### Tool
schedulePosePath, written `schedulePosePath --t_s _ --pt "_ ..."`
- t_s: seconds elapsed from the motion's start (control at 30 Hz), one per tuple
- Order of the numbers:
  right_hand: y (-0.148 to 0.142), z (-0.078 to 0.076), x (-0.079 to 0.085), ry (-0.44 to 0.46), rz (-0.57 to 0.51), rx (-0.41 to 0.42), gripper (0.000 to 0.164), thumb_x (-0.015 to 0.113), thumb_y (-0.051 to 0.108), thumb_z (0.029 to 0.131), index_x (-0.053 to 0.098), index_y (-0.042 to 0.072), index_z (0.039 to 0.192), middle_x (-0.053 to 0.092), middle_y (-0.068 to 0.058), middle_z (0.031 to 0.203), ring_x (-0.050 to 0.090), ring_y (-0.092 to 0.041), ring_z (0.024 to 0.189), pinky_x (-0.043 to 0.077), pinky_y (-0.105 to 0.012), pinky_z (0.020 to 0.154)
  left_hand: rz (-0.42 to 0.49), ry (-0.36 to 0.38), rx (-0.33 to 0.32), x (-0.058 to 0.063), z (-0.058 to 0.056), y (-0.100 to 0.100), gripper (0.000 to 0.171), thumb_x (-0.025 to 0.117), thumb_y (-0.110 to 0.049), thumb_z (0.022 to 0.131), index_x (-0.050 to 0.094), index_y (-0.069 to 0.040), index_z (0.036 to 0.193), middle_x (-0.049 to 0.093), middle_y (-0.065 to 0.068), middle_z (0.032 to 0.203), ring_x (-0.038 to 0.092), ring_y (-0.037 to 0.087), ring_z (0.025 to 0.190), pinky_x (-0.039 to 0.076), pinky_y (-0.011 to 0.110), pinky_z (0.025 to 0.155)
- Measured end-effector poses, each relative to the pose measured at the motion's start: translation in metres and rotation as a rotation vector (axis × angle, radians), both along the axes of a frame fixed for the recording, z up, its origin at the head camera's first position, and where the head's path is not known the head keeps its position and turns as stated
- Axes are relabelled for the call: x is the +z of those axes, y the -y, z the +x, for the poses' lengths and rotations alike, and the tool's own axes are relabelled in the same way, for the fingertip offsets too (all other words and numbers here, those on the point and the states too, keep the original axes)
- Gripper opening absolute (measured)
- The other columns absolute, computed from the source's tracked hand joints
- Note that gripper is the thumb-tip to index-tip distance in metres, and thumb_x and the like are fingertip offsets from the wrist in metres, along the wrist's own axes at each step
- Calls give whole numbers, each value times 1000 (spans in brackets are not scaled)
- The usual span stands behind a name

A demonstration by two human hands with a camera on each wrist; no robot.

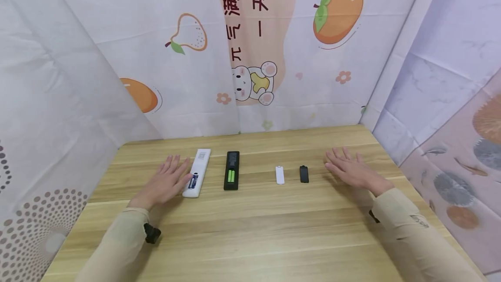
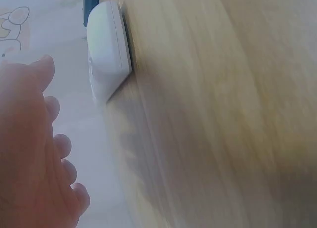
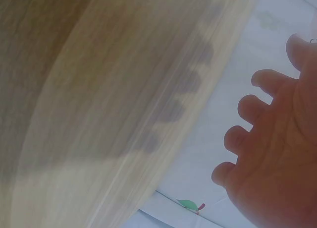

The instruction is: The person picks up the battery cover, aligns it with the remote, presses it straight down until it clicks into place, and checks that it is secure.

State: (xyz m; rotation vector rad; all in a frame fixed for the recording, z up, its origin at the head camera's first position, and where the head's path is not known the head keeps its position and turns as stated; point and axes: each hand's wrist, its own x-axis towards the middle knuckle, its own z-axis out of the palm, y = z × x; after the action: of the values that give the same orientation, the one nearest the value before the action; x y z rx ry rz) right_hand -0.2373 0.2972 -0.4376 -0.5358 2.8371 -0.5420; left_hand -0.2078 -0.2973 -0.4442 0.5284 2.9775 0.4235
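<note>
My left hand hovers palm down over the table's left part, fingers spread and holding nothing. Beside it lies a white remote control with its battery bay uncovered and batteries showing; my thumb overlaps its edge in the head view. A black remote control, also uncovered, has two green batteries in it. Farther right lie a white battery cover and a black battery cover. My right hand is to the right of the covers, fingers extended, above the table with its shadow below.
The wooden table ends at a printed cloth hanging behind it. More cloth hangs on the left and right sides. A black strap piece shows at the left wrist.
</note>
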Motion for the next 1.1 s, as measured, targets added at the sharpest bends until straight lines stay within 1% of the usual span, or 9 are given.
schedulePosePath --t_s 0.17,0.33,0.53,0.73,0.83,1.0,1.1 --pt "0 0 -1 4 -3 8 71 33 53 109 25 3 159 11 -29 163 -3 -53 148 -10 -75 110 18 1 -8 -2 -4 -6 68 35 -48 109 22 -6 161 3 28 165 -4 47 151 1 65 119" --pt "2 -1 -1 -9 13 16 71 32 52 109 25 3 159 11 -29 163 -2 -53 148 -10 -76 110 -2 8 -13 -3 -6 -10 69 33 -50 109 22 -6 161 3 28 165 -4 47 151 2 64 119" --pt "6 -2 -1 -23 35 26 70 33 52 109 27 3 159 15 -29 163 1 -54 148 -5 -76 111 -17 34 -17 -4 -9 -17 71 29 -55 109 18 -10 163 3 25 166 -5 44 152 4 63 120" --pt "11 -2 1 -18 7 33 68 36 49 109 28 2 159 15 -29 163 0 -54 148 -7 -75 111 -40 16 -25 -2 -13 -25 70 29 -54 109 18 -11 163 4 24 167 -5 43 152 4 61 121" --pt "12 -2 2 -18 0 38 68 36 48 110 28 1 158 15 -30 162 -1 -54 148 -8 -75 111 -30 17 -31 0 -15 -30 68 32 -51 109 18 -10 163 4 24 167 -4 44 152 4 62 121" --pt "16 -2 6 -25 14 51 67 37 47 110 29 2 158 16 -29 162 2 -55 147 -8 -74 111 -8 55 -23 2 -20 -37 69 33 -52 109 13 -14 164 0 20 168 -7 41 153 5 61 121" --pt "18 -2 8 -31 25 63 67 37 47 110 29 2 158 17 -29 162 3 -54 148 -7 -74 112 30 60 -39 3 -23 -44 69 34 -51 109 14 -14 163 0 20 167 -5 40 153 6 61 121"
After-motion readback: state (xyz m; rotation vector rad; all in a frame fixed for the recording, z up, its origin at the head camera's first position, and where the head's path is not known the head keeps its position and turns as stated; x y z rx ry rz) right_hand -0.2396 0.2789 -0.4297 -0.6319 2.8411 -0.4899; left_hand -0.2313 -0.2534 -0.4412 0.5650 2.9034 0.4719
